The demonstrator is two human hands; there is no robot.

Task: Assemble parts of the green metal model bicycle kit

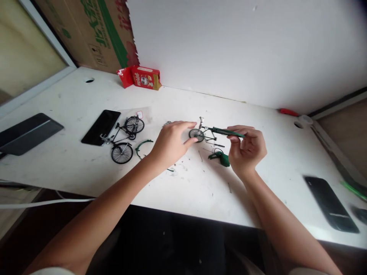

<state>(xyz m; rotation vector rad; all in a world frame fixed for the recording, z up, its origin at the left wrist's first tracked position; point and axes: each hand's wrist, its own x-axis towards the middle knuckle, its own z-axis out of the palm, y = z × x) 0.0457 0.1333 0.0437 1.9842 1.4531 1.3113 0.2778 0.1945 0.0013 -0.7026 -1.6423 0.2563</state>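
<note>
A partly built green model bicycle (205, 133) lies on the white table (258, 160) in front of me. My left hand (172, 143) pinches its small spoked wheel (196, 134) between thumb and fingers. My right hand (246, 147) is closed on a thin green tool (228, 132), a small screwdriver by its look, whose tip points left at the bicycle frame. A green plastic part (220, 157) lies just below, beside my right palm.
A finished black model bicycle (124, 139) stands to the left beside a black phone (101, 126); a green curved fender (142, 145) lies near it. Small screws are scattered about. A red box (145, 77), a dark tablet (25, 133), another phone (329, 203) and cardboard (91, 30) surround the area.
</note>
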